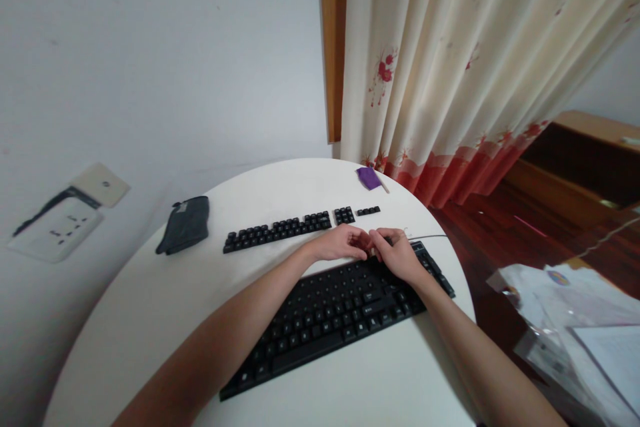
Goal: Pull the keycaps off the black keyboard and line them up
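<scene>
A black keyboard (330, 320) lies at a slant on the white round table (265, 193), with its upper key rows bare of keycaps. My left hand (343, 242) is over the keyboard's back edge, its fingers curled in toward the thumb. Right beside it, my right hand (397, 255) has thumb and fingers closed, and the fingertips of both hands meet. Whatever is between them is too small or too hidden to tell. Behind the hands, loose black keycaps stand in rows: a long block (280, 231), a small block (344, 215) and a short row (369, 211).
A dark zip pouch (185, 225) rests at the table's left edge. Toward the back right are a purple cloth (369, 178) and a thin stick (384, 185). A cable (430, 237) runs behind the keyboard. Plastic bags and papers (575, 320) sit off to the right, below a curtain (425, 80).
</scene>
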`<state>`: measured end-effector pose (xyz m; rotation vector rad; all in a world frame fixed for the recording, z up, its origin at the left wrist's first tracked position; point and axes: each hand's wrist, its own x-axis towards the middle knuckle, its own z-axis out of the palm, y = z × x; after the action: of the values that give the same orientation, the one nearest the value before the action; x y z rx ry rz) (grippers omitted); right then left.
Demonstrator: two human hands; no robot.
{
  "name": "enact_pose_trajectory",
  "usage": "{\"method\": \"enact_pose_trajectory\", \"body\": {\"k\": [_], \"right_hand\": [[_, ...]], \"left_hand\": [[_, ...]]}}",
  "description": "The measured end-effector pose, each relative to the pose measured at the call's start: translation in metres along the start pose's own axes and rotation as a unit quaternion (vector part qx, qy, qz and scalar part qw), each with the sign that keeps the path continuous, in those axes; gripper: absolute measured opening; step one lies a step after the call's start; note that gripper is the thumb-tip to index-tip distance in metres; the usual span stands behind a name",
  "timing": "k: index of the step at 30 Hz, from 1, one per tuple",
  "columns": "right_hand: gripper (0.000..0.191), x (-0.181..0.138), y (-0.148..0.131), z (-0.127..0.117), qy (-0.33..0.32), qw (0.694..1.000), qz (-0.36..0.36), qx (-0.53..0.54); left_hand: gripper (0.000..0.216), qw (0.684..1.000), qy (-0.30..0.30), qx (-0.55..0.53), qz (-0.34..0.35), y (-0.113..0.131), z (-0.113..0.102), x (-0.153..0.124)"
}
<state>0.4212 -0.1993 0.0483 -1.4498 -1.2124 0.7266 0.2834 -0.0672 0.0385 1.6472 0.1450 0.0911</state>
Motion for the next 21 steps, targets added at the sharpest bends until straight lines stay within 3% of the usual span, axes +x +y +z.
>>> {"method": "enact_pose_trajectory", "body": {"k": [5,11,16,21], "right_hand": [[0.044,0.001,0.003,0.002,0.031,0.999,-0.01,-0.011],[0.044,0.005,0.011,0.001,0.104,0.994,-0.02,-0.031],[0.043,0.006,0.015,-0.001,0.138,0.99,-0.005,-0.032],[0.042,0.006,0.017,-0.001,0.145,0.988,-0.015,-0.04]], "left_hand": [[0.033,1.0,0.008,-0.014,0.013,-0.005,0.0,0.001],[0.028,0.992,0.104,0.06,0.04,-0.005,0.009,0.004],[0.016,0.938,0.165,0.261,0.16,-0.001,0.011,0.007],[0.01,0.901,0.175,0.344,0.197,-0.001,0.012,0.008]]}}
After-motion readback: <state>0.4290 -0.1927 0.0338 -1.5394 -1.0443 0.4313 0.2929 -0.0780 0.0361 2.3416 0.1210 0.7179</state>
